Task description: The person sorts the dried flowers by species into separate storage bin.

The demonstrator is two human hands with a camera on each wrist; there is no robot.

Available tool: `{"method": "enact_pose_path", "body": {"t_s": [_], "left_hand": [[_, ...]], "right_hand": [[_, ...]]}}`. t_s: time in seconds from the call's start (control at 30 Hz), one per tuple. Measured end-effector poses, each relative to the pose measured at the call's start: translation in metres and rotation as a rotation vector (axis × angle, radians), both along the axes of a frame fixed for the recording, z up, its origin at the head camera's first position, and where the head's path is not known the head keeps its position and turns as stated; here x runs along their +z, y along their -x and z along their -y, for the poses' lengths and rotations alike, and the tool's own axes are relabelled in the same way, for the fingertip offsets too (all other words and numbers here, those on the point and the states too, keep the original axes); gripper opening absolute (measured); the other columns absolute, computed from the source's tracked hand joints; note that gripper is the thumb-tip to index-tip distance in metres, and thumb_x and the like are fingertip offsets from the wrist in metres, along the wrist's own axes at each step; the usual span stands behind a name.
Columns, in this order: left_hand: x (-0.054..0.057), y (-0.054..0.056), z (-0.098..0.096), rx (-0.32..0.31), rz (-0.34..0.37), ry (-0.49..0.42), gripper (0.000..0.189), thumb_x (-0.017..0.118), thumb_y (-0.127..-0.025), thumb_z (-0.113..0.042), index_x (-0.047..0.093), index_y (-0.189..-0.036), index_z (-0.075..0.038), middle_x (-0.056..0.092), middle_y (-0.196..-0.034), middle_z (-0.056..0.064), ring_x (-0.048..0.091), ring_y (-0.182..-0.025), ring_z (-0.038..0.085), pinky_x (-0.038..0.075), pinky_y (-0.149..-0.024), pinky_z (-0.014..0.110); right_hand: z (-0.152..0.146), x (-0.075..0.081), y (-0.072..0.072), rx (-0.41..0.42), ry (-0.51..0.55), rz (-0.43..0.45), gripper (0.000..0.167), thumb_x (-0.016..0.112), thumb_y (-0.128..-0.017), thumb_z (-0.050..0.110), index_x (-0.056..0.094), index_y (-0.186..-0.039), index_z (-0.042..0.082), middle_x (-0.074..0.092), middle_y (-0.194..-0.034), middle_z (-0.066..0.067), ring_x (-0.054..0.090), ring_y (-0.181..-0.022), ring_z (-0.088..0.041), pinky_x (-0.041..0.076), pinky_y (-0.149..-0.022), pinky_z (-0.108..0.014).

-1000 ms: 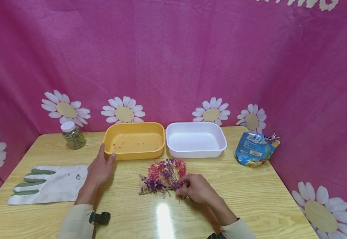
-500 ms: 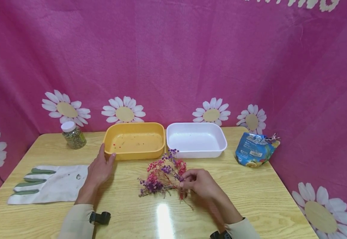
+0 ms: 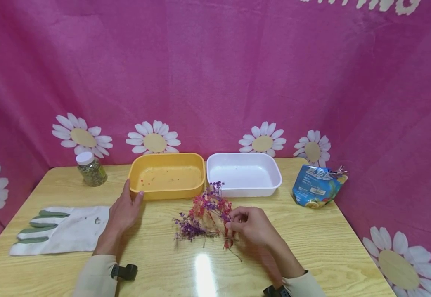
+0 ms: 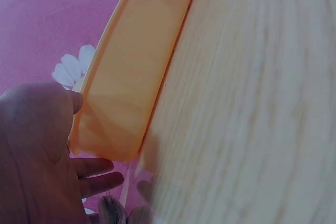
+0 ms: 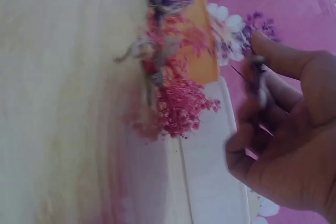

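My left hand (image 3: 125, 212) rests against the left front corner of a yellow plastic basin (image 3: 172, 194). Its thumb touches the front rim and the fingers lie fairly straight along the end wall, as the left wrist view also shows. My right hand (image 3: 254, 226) pinches a thin sprig of purple dried flowers (image 5: 260, 27) between thumb and fingertips, raised over the bunch. Pink dried flowers (image 5: 181, 106) lie on the table in front of it. Another purple cluster (image 3: 189, 227) lies to their left. The right wrist view is blurred.
A white basin (image 3: 243, 192) stands right of the yellow one, against the pink curtain. A blue pouch (image 3: 316, 187) is at the right. A lidded jar (image 3: 93, 171) and a white glove with green fingers (image 3: 78, 229) are at the left. A few bits lie inside the yellow basin.
My right hand has lifted slightly and moved right and forward, drawing the purple sprig up from among the pink flowers, which have shifted and spread. My left hand stays on the basin.
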State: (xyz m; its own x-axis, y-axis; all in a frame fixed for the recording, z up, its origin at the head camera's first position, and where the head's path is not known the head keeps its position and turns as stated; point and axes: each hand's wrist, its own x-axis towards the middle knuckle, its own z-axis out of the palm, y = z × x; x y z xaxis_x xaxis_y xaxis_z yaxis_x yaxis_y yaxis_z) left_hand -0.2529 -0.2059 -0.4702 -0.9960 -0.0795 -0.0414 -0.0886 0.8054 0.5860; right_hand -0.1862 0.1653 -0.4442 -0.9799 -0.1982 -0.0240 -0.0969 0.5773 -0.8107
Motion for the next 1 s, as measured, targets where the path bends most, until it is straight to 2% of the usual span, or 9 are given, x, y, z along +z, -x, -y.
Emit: {"method": "enact_pose_path", "body": {"t_s": [0.1,0.2,0.37,0.53,0.7,1.0], "left_hand": [[0.0014,0.0005,-0.0008,0.001,0.009,-0.007,0.075,0.028,-0.103,-0.047,-0.007,-0.155,-0.006,0.02,-0.157,0.027,0.028,-0.14,0.049,0.022,-0.113,0.064],[0.0022,0.0011,-0.0011,0.003,0.016,-0.01,0.075,0.029,-0.103,-0.046,-0.008,-0.155,-0.007,0.02,-0.157,0.027,0.027,-0.14,0.049,0.021,-0.113,0.064],[0.0025,0.0013,-0.0006,0.002,0.018,-0.011,0.075,0.029,-0.103,-0.046,-0.008,-0.155,-0.006,0.02,-0.157,0.027,0.027,-0.14,0.049,0.021,-0.113,0.064],[0.0035,0.0002,-0.0011,0.01,0.042,-0.019,0.076,0.028,-0.103,-0.048,-0.009,-0.155,-0.007,0.017,-0.158,0.026,0.024,-0.142,0.048,0.018,-0.115,0.063],[0.003,-0.0001,-0.0013,0.013,0.038,-0.024,0.075,0.028,-0.103,-0.048,-0.008,-0.155,-0.007,0.018,-0.158,0.026,0.024,-0.142,0.048,0.018,-0.115,0.063],[0.0015,0.0,-0.0014,0.015,0.034,-0.022,0.076,0.027,-0.102,-0.05,-0.008,-0.155,-0.008,0.018,-0.158,0.026,0.024,-0.142,0.049,0.019,-0.115,0.063]], "right_hand": [[-0.0041,-0.0004,-0.0004,0.078,0.012,0.04,0.017,0.07,-0.088,0.017,0.074,-0.102,0.009,0.069,-0.079,-0.002,0.058,-0.068,-0.012,0.048,-0.06,-0.023],[-0.0062,-0.0003,-0.0003,0.104,0.017,0.058,0.021,0.068,-0.089,0.02,0.073,-0.105,0.007,0.071,-0.084,-0.006,0.061,-0.072,-0.014,0.051,-0.064,-0.024],[-0.0058,0.0009,0.0004,0.077,0.06,0.09,0.018,0.069,-0.088,0.019,0.072,-0.102,0.007,0.071,-0.086,-0.011,0.063,-0.074,-0.017,0.052,-0.066,-0.026],[-0.0067,0.001,0.0013,0.079,0.172,0.163,0.02,0.069,-0.089,0.018,0.068,-0.103,0.004,0.07,-0.088,-0.015,0.064,-0.077,-0.023,0.053,-0.069,-0.03],[-0.0073,0.0028,0.0027,0.087,0.25,0.175,0.024,0.07,-0.087,0.017,0.064,-0.104,0.0,0.066,-0.086,-0.01,0.061,-0.076,-0.02,0.051,-0.065,-0.028],[-0.0031,0.0013,0.0051,0.038,0.275,0.18,0.027,0.074,-0.085,0.02,0.065,-0.103,0.001,0.063,-0.086,-0.005,0.063,-0.075,-0.019,0.053,-0.067,-0.03]]}}
